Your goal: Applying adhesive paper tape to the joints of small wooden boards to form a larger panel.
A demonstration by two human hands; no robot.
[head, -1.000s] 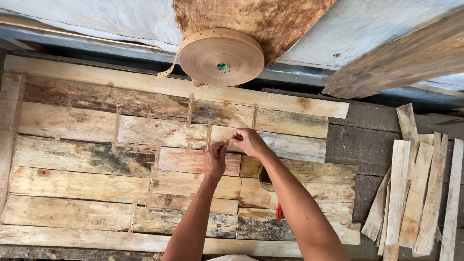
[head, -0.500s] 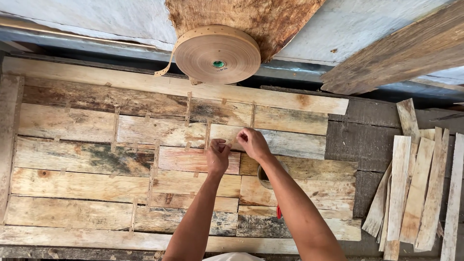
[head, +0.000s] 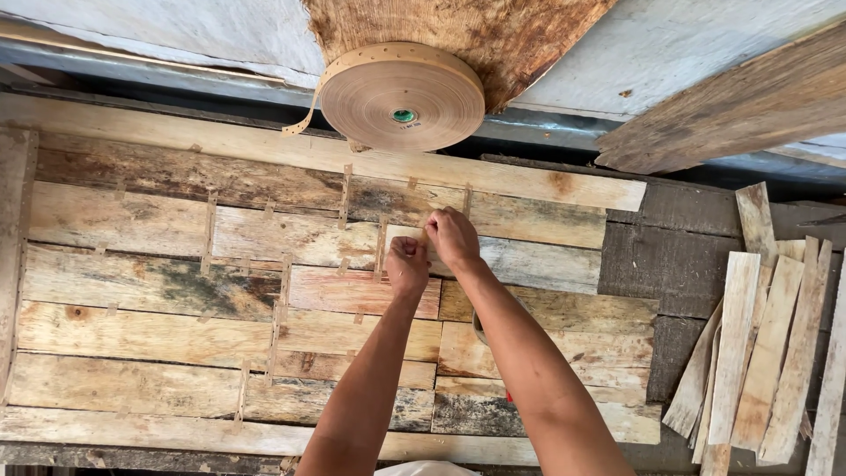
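A sheet of patched wood veneer pieces lies flat before me, its seams joined by short strips of brown paper tape. My left hand and my right hand meet near the sheet's middle, fingers pinched on a small piece of brown tape over a seam. A large roll of brown perforated paper tape stands at the far edge, its loose end hanging on the left side.
A stack of narrow veneer strips lies at the right on a dark board. A rough plank slants across the upper right. A bark-like slab sits behind the roll.
Both hands have stayed at the same seam near the sheet's middle, shifting only slightly; the fingers keep working the small tape piece.
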